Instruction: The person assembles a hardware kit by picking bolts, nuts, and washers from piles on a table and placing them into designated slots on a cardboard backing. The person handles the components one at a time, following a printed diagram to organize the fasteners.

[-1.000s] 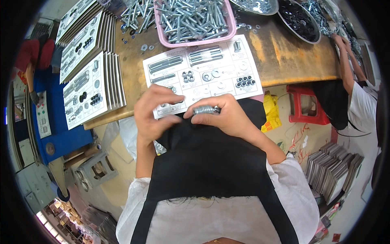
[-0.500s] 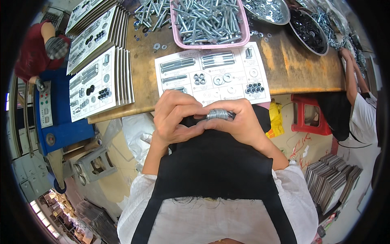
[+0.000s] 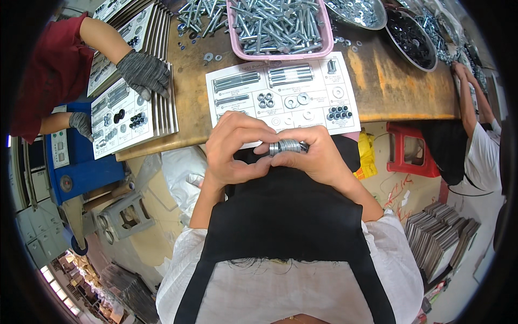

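In front of my black apron, a stack of silvery washers (image 3: 291, 146) lies sideways between my hands. My right hand (image 3: 318, 154) is closed around the stack, thumb below and fingers above. My left hand (image 3: 232, 151) curls in from the other side, its fingertips closed on the washers at the stack's left end. Just beyond my hands, a white card (image 3: 318, 81) with pictures of bolts, nuts and washers lies on the worn wooden table (image 3: 399, 92); my left fingers cover its lower left part.
A pink basket (image 3: 280, 55) of bolts stands behind the card. Metal bowls of silvery washers (image 3: 356, 13) and black parts (image 3: 410, 40) are at right. At left, a co-worker's gloved hands (image 3: 143, 73) touch stacked cards (image 3: 124, 124). Another person's hands (image 3: 464, 73) work far right. A red stool (image 3: 410, 151) stands below.
The co-worker at left has come closer, and both gloved hands now reach onto the card stacks. My hands have shifted slightly away from me, still with the washers between them.
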Demonstrator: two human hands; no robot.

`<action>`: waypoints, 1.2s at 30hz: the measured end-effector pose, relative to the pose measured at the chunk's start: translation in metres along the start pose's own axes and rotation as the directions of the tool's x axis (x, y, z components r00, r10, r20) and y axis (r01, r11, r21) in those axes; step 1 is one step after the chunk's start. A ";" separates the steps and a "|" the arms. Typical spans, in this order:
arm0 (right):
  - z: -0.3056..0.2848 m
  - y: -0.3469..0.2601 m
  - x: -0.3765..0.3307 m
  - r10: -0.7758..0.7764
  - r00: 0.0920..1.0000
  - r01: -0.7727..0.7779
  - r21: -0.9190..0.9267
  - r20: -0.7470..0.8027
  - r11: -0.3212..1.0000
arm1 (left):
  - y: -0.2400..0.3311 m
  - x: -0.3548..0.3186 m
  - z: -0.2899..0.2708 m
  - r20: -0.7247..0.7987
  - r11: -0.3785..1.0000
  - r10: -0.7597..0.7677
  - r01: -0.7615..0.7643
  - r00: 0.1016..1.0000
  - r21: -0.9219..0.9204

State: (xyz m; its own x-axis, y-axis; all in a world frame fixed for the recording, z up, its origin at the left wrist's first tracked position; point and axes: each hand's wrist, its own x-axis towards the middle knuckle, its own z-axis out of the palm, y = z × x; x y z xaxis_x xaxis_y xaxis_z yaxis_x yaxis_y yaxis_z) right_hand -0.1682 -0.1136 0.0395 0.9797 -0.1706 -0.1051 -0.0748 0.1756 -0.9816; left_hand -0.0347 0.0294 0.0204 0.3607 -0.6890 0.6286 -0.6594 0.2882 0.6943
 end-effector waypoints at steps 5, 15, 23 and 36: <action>0.000 0.004 -0.002 -0.046 0.988 0.063 -0.116 0.149 0.991 | -0.027 -0.010 -0.010 -0.027 0.914 -0.278 0.256 0.960 -0.316; 0.006 0.011 -0.002 0.024 0.959 0.022 -0.159 0.281 0.987 | -0.077 -0.034 0.054 0.395 0.833 -0.358 0.099 0.846 0.544; 0.004 0.012 0.000 0.033 0.964 0.000 -0.123 0.265 0.992 | -0.075 -0.031 0.057 0.401 0.851 -0.381 0.147 0.833 0.504; -0.009 0.006 0.005 0.093 0.996 -0.094 -0.095 -0.014 0.991 | 0.004 0.006 -0.007 0.127 0.964 0.040 -0.072 0.991 0.257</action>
State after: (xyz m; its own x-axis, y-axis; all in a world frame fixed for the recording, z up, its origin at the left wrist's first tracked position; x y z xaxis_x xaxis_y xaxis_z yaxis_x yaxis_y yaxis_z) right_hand -0.1654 -0.1224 0.0317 0.9658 -0.1675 -0.1979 -0.1834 0.0982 -0.9781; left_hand -0.0307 0.0306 0.0297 0.2473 -0.7560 0.6061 -0.8307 0.1565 0.5342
